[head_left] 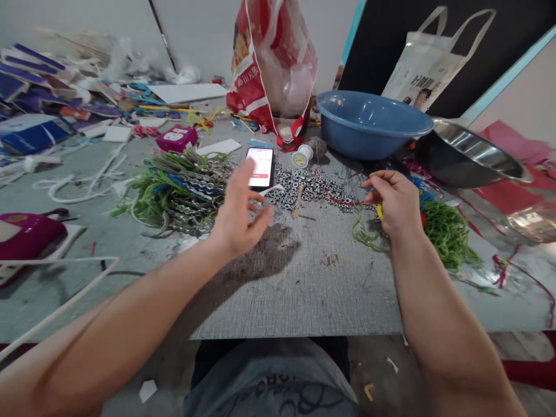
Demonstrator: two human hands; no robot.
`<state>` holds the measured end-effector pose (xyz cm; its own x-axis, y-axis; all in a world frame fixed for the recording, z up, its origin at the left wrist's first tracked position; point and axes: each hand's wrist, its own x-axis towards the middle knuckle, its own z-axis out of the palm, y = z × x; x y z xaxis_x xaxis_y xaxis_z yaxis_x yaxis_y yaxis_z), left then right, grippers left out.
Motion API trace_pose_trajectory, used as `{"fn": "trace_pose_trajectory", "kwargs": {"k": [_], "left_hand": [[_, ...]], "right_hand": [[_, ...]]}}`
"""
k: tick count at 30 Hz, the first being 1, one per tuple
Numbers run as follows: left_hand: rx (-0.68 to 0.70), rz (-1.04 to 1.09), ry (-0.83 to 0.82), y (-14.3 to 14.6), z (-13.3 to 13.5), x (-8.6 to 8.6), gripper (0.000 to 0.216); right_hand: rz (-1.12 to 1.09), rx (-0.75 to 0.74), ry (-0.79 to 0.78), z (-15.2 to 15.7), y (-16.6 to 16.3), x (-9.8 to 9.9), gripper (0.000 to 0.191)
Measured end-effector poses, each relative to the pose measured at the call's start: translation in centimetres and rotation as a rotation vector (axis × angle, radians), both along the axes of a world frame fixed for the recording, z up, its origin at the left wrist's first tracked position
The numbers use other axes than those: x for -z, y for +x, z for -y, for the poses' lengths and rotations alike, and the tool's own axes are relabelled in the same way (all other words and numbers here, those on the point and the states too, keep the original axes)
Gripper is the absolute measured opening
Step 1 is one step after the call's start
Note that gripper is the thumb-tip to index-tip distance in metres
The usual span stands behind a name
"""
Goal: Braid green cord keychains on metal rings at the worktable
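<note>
My left hand (238,214) hovers in front of a lit smartphone (260,165), thumb and fingers apart, holding nothing. To its left lies a bundle of green cords and metallic-looking braided strands (186,182). My right hand (397,202) is closed in a pinch at the right; what sits between its fingertips is too small to make out. A red cord (345,201) runs along the table towards those fingers, and a loose green cord (367,234) lies just below them. Between my hands many small silvery metal rings or nuts (289,194) are spread, with a small tan stick (298,201) among them.
Behind stand a red plastic bag (249,87), a blue basin (373,130) and a metal bowl (469,153). A spool (300,156) lies near the phone. Green cords (449,234) are heaped at right. A purple device (32,234) and white cable (61,304) are at left.
</note>
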<state>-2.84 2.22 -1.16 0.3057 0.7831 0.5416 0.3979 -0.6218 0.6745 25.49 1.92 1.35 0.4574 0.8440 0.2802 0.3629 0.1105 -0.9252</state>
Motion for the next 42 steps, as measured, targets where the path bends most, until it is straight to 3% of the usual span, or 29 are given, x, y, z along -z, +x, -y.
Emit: {"fn": "trace_pose_trajectory", "kwargs": {"k": [2,5,9,13,18,22,25,27,29,32,37,42], "left_hand": [[0.112,-0.169,0.110,0.5,0.6,0.7,0.060],[0.154,-0.283,0.032,0.9,0.9,1.0,0.052],[0.117,-0.314,-0.011,0.7,0.5,0.7,0.044],[0.138,-0.349,-0.010,0.6,0.3,0.7,0.038],[0.180,-0.390,0.026,0.7,0.4,0.9,0.035],[0.194,-0.382,0.066,0.7,0.3,1.0,0.033],[0.199,-0.371,0.108,0.7,0.2,1.1,0.032],[0.203,-0.342,0.084,0.7,0.2,1.0,0.032],[0.231,-0.288,0.001,0.9,0.4,0.9,0.035],[0.359,-0.176,-0.212,1.1,0.9,0.8,0.049],[0.723,0.109,-0.707,1.4,1.6,0.6,0.069],[0.795,0.166,-0.987,1.3,1.5,0.0,0.063]], "right_hand": [[0.444,0.169,-0.121,-0.1,2.0,-0.3,0.009],[0.896,0.165,-0.441,0.1,3.4,-0.5,0.015],[1.080,-0.065,-0.821,0.7,2.7,-0.8,0.027],[1.156,-0.174,-0.947,0.7,1.5,-0.5,0.036],[1.131,-0.335,-0.848,0.4,0.9,0.3,0.017],[1.124,-0.347,-0.734,0.9,0.1,0.1,0.015],[1.116,-0.297,-0.538,1.7,-1.7,0.1,0.018],[1.063,-0.327,-0.311,2.4,-3.5,0.5,0.015],[0.979,-0.471,-0.082,3.1,-5.4,1.1,0.014],[0.830,-0.659,0.093,4.3,-7.8,2.0,0.014],[0.467,-0.776,0.224,5.6,-9.4,2.2,0.012],[0.297,-0.903,0.303,6.0,-9.8,1.9,0.009]]}}
